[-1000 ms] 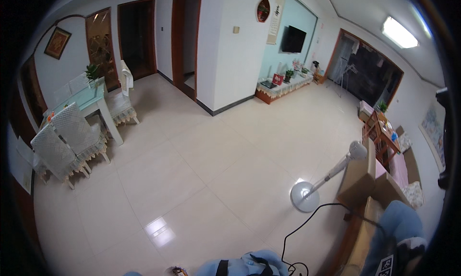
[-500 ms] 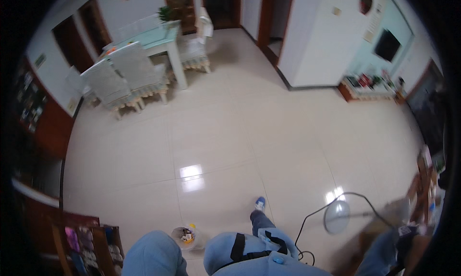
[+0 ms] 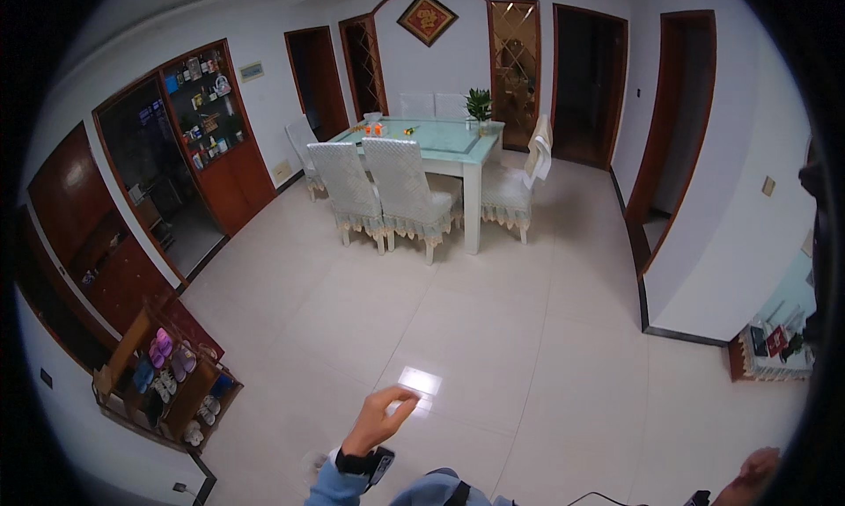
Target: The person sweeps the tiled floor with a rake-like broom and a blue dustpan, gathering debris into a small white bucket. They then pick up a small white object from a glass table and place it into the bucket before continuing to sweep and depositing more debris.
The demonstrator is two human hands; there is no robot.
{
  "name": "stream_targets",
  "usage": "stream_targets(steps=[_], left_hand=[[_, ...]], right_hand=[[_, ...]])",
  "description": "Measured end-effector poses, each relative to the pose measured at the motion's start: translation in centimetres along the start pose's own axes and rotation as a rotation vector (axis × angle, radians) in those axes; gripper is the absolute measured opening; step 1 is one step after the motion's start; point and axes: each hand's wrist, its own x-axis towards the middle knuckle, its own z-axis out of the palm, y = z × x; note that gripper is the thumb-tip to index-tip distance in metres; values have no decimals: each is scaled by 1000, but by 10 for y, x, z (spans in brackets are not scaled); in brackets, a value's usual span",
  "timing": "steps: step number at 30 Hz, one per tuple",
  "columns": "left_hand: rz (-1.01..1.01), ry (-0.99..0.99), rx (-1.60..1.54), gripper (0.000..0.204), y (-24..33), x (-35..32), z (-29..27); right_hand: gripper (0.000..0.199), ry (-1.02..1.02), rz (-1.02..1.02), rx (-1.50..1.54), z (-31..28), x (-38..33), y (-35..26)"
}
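My left hand (image 3: pixel 385 416) is raised over the tiled floor at the lower middle, its fingers loosely curled in toward the thumb. Nothing shows in it. Around that wrist is a dark strap with a small black device (image 3: pixel 379 465), below which a light blue sleeve (image 3: pixel 337 486) begins. My right hand (image 3: pixel 755 473) reaches in at the lower right, close to the dark rim of the view. Its fingers are blurred, and whether they hold anything is unclear. A thin black cable (image 3: pixel 598 495) curves along the bottom edge between my body and the right hand.
Ahead stands a glass-topped dining table (image 3: pixel 431 136) with covered chairs (image 3: pixel 409 189) and a potted plant (image 3: pixel 479 104). At the left are a wooden shoe rack (image 3: pixel 180 409) and a display cabinet (image 3: pixel 231 185). A wall corner (image 3: pixel 704 268) and a low cabinet (image 3: pixel 738 363) stand at the right.
The view has tilted up and turned left, bringing the dining table to the middle. My left hand has come into view; my legs and the bin beside them have mostly left it.
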Motion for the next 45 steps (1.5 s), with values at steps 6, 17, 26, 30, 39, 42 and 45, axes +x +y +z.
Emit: stream_targets(steps=[6, 17, 26, 30, 39, 42, 45], left_hand=[[-346, 254, 119, 28, -55, 4, 21], [-249, 281, 60, 39, -119, 279, 115], [1, -354, -81, 40, -67, 538, 307], [99, -468, -96, 41, -59, 618, 399], [-204, -73, -82, 42, -78, 765, 465], [-304, 32, -66, 43, -103, 795, 474], [-367, 129, -40, 45, -131, 838, 495]], right_hand=[[26, 101, 346, -268, 73, 29, 116], [11, 98, 197, -280, 129, 138, 295], [15, 66, 174, -560, 127, 214, 417], [15, 118, 163, -538, 119, 267, 501], [18, 40, 305, -40, 178, 446, 746], [18, -194, 357, 7, 220, 485, 829], [21, -366, 350, 8, 255, 519, 910]])
